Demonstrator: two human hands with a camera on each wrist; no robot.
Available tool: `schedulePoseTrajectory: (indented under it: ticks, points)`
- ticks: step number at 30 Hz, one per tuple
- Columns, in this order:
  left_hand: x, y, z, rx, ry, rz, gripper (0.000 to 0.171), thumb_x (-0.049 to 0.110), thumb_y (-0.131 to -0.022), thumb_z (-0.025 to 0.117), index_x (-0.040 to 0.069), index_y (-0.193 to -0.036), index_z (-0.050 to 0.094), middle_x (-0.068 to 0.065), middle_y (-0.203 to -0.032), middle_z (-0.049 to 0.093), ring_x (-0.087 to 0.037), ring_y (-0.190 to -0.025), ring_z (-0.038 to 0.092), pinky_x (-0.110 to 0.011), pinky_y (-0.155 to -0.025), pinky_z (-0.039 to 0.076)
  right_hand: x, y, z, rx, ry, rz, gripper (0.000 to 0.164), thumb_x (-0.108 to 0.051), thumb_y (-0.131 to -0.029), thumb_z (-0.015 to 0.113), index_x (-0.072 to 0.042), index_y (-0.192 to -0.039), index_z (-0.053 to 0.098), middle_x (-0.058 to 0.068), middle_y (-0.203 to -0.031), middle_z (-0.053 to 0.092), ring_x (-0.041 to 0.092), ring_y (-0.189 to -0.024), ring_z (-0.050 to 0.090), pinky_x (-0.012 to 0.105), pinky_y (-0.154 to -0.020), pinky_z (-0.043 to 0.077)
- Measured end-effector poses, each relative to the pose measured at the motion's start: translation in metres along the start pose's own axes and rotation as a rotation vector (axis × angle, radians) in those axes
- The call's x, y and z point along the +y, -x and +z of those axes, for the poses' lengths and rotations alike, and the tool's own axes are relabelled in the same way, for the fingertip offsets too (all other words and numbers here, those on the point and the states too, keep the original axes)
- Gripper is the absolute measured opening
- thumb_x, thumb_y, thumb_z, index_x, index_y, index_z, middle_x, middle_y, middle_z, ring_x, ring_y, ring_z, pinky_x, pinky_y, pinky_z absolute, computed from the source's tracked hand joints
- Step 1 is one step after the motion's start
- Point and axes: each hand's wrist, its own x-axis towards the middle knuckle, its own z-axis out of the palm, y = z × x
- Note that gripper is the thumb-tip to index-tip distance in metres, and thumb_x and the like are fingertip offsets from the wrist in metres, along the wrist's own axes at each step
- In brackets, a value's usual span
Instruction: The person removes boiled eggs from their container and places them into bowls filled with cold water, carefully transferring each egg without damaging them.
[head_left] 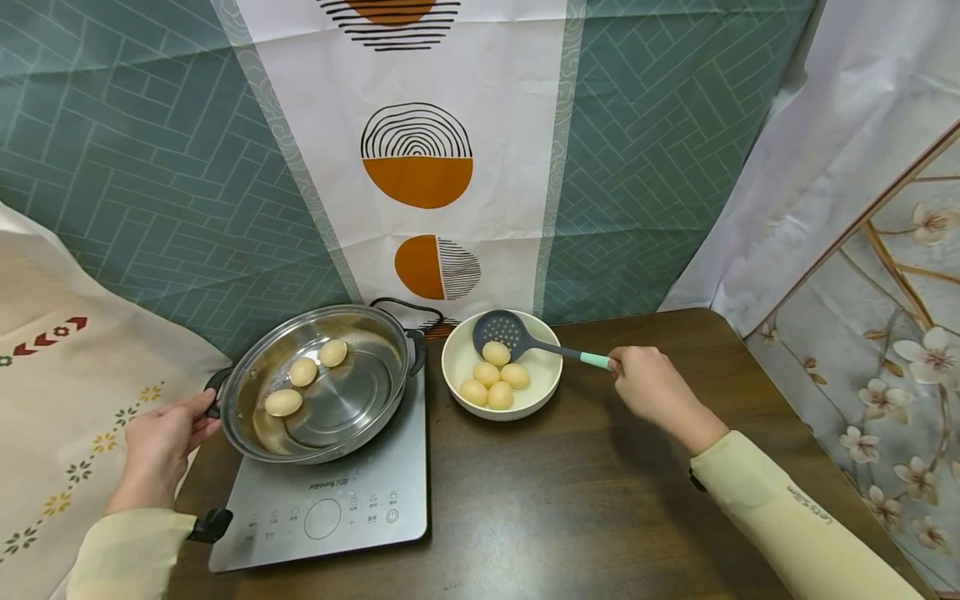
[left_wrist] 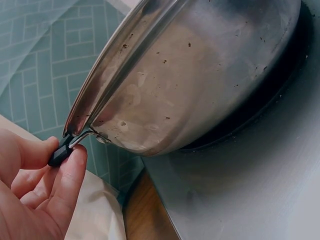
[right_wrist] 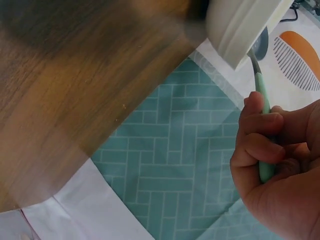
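My left hand (head_left: 167, 435) pinches the black side handle (left_wrist: 61, 152) of a steel pan (head_left: 358, 447) between thumb and fingers. Three pale eggs (head_left: 284, 402) lie along the left and back inside the pan. At the right, my right hand (head_left: 657, 387) grips the mint-green handle end (right_wrist: 265, 125) of a grey skimmer (head_left: 500, 327). The skimmer's perforated head is inside a cream bowl (head_left: 542, 398), tilted against the back of its inner wall. Several eggs (head_left: 500, 395) sit in the bowl, one of them at the skimmer head's lower edge.
The pan stands on a silver induction cooker (head_left: 330, 508) whose black cord (head_left: 408, 302) runs behind it. A dark wooden table (head_left: 525, 500) bears the bowl and cooker. A patterned cloth (head_left: 630, 150) hangs behind; floral cloths border both sides.
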Motion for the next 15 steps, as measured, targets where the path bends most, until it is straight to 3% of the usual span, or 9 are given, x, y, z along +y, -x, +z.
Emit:
schedulePoseTrajectory:
  ticks: [15]
  points:
    - [0.0006,0.0011,0.0007,0.022,-0.010,-0.007,0.008,0.017,-0.080,0.075,0.017,-0.072,0.075,0.001,-0.064,0.069,-0.014,-0.056,0.068,-0.027,-0.059,0.060,-0.0054,0.0010,0.0033,0.179,0.146,-0.140,0.014,-0.001,-0.085,0.053,-0.005,-0.073,0.059,0.002,-0.059,0.046,0.017,-0.054,0.043,0.035,-0.048,0.042]
